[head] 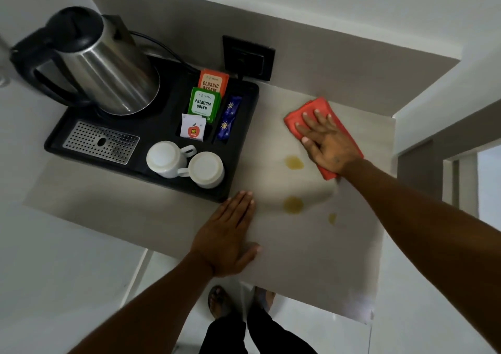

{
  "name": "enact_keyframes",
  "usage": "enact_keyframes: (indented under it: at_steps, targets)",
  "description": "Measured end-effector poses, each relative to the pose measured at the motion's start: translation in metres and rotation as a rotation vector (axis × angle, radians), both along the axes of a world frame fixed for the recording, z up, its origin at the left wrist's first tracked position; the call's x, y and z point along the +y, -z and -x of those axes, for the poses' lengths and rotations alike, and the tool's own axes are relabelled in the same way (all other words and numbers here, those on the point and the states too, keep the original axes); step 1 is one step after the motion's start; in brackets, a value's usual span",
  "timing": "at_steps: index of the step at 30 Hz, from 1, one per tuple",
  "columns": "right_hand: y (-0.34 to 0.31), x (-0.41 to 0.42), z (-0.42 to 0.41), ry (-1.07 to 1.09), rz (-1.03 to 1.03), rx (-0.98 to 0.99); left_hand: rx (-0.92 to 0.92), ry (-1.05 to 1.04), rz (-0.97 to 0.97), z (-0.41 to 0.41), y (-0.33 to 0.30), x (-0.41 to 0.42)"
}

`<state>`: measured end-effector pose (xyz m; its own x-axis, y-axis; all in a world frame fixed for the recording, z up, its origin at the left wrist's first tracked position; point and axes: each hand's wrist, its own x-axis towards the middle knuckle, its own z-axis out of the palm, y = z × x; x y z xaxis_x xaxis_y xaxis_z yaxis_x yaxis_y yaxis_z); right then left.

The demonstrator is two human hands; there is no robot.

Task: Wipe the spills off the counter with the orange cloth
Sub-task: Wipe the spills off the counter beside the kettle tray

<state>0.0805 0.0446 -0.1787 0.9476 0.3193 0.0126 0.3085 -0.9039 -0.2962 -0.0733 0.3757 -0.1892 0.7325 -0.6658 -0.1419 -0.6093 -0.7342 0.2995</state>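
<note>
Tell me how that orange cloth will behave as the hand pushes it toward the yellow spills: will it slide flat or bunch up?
The orange cloth looks soft and folded in layers, so it will probably ruck at its leading edge. The right hand lies flat and spread on it, which should hold most of it down. The counter looks smooth, so it likely glides easily.

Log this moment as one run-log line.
right hand flat on orange cloth | left hand flat on counter | three yellow spills unwiped | tray untouched

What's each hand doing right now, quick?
Left hand: open, flat on the counter, holding nothing.
Right hand: open, fingers spread, pressing the orange cloth flat on the counter, not gripping it.
</note>
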Motion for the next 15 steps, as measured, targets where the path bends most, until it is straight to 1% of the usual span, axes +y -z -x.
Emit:
enact_keyframes:
  at_steps: [3,6,8,10,13,15]
  targets:
    - [0.004,-0.011,0.018,-0.004,0.019,-0.016,-0.007,-0.002,0.005,0.0,0.0,0.0]
    - [-0.002,-0.001,-0.004,0.087,0.02,-0.001,-0.029,-0.006,0.0,-0.002,0.0,-0.001]
    - [-0.003,0.02,-0.019,0.098,0.031,0.0,-0.024,-0.006,-0.012,-0.001,0.0,0.0]
    - [-0.006,0.039,-0.022,0.049,0.025,0.013,-0.023,-0.001,-0.018,-0.001,0.001,0.0]
    - [-0.001,0.044,0.005,-0.063,0.057,0.011,-0.013,0.005,-0.004,0.0,0.001,0.002]
    - [0.001,0.032,0.023,-0.054,0.038,-0.008,-0.026,0.007,-0.01,0.0,0.001,0.0]
